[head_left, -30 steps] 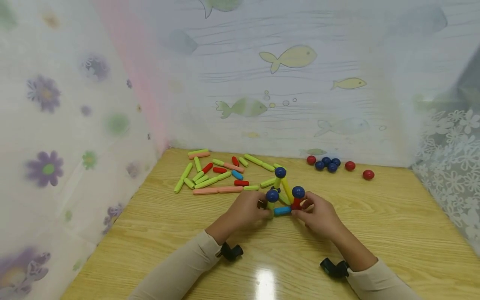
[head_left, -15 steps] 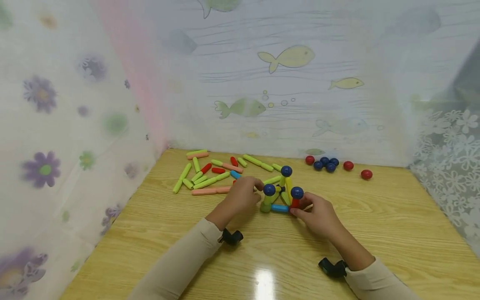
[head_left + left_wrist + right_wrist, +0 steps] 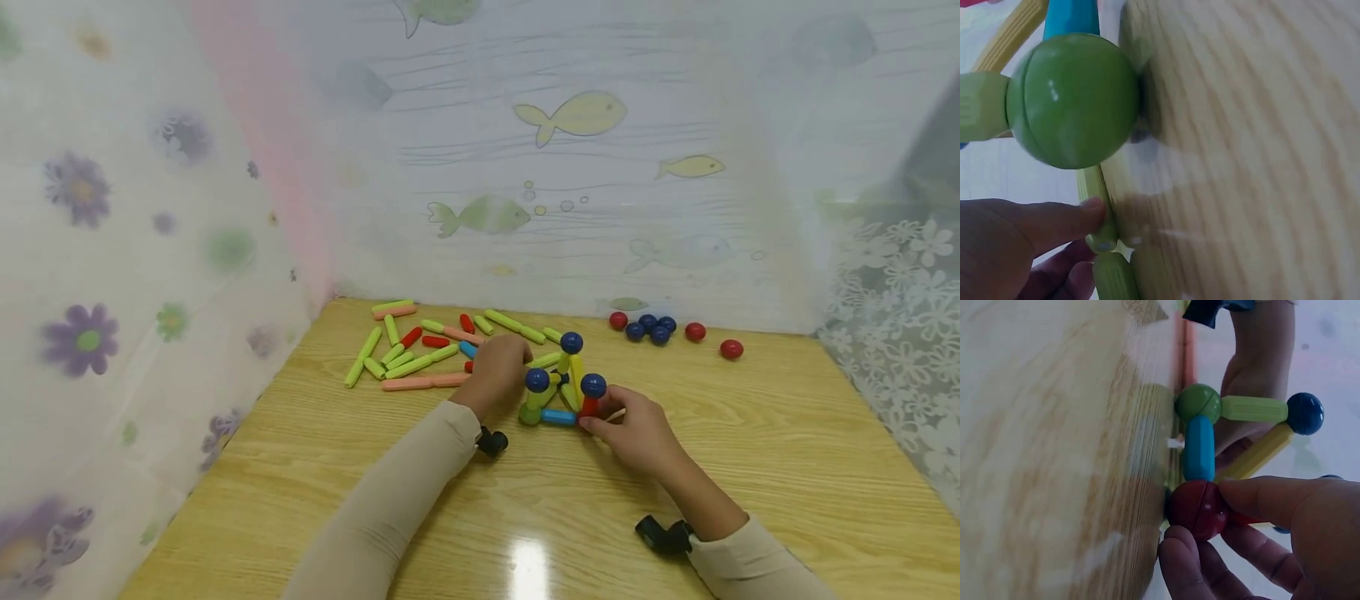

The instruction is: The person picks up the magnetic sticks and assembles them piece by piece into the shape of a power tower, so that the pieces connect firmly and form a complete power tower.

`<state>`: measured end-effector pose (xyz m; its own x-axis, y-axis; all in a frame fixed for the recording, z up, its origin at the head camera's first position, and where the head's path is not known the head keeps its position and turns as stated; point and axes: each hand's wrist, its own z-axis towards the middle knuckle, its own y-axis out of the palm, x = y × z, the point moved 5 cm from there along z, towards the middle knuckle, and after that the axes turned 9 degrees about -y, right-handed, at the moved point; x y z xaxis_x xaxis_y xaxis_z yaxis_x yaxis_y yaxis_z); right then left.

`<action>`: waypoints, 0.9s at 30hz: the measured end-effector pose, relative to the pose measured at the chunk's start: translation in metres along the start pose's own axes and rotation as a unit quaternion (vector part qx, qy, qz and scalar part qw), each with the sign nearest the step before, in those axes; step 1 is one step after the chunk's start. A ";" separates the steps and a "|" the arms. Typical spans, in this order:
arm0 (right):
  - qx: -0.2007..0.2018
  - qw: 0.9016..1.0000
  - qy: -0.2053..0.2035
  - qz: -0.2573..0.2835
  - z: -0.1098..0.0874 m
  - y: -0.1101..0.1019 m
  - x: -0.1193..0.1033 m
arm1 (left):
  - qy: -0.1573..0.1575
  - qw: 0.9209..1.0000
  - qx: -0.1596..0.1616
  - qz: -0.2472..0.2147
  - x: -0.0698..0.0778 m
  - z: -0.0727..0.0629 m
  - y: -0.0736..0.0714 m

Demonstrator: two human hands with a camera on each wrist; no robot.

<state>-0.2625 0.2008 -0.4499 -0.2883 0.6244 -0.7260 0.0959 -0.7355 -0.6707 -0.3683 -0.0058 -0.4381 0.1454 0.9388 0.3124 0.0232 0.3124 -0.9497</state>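
A small frame of magnetic sticks and balls stands on the table. Blue balls point(image 3: 572, 342) top its uprights, and a blue stick point(image 3: 558, 417) joins a green ball point(image 3: 1075, 100) to a red ball point(image 3: 1197, 510) along the near base. My right hand point(image 3: 637, 429) grips that red corner ball between thumb and fingers. Behind the frame's left side, my left hand point(image 3: 501, 371) reaches down among the loose sticks. Its thumb and fingers pinch a light green stick point(image 3: 1099, 212), which lies end to end with another green stick point(image 3: 1115, 278). In the head view its fingertips are mostly hidden.
Loose green, red and salmon sticks point(image 3: 423, 360) spread over the table's left back. Several dark blue balls point(image 3: 647, 322) and a few red balls point(image 3: 731, 349) sit at the right back, before the fish-patterned curtain point(image 3: 465, 150).
My left hand has let go of the frame's near left corner and moved back to a loose green stick. The frame has shifted slightly; my right hand stays at the red ball.
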 end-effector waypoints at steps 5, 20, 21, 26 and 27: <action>-0.001 1.000 0.000 0.003 0.001 0.002 0.001 | -0.016 0.990 -0.008 -0.138 -0.011 -0.006 -0.002; -0.004 1.000 -0.001 0.009 0.001 0.001 -0.001 | 0.171 0.933 0.173 -0.264 -0.026 -0.100 -0.055; -0.005 1.000 -0.001 0.008 0.001 0.001 -0.001 | 0.199 0.929 0.188 -0.249 -0.022 -0.108 -0.057; -0.004 1.000 -0.001 0.004 0.001 0.001 0.001 | 0.277 0.927 0.223 -0.121 -0.002 -0.132 -0.055; -0.003 1.000 -0.002 0.004 0.001 0.001 0.001 | 0.282 0.928 0.226 -0.091 0.001 -0.134 -0.053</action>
<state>-0.2637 0.2001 -0.4509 -0.2905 0.6170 -0.7314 0.1046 -0.7393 -0.6652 -0.2372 -0.0402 -0.3907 0.6777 0.6788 0.2826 -0.3013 0.6070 -0.7354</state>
